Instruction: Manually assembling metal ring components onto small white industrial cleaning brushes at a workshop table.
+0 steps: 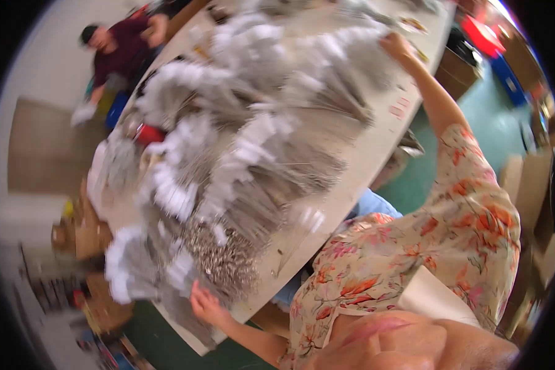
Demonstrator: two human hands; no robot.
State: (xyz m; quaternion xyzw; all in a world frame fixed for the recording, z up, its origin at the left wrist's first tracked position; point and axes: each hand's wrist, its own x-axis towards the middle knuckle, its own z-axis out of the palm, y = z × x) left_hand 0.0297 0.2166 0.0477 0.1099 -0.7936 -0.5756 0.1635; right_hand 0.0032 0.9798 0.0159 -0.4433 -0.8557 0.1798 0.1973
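Observation:
Bundles of thin grey wire stems with white bushy ends [246,148], like slim brushes, lie heaped over a long pale table [345,203]. At the near left part of the table, my left hand [208,306] is beside a pile of shiny looped wire ends [225,256] and more stems; its fingers look spread, with nothing plainly held. My right arm stretches to the far right, where my right hand [399,50] meets the edge of a white-ended bundle [351,46]. Blur and the bundle hide its fingertips, so its grip is unclear.
A few loose white-ended pieces [311,219] lie near the table's front edge. A red object [148,134] sits among the bundles. Across the table is another person [120,49] in a dark top. Cardboard boxes [456,74] and a blue crate [507,81] stand at the right.

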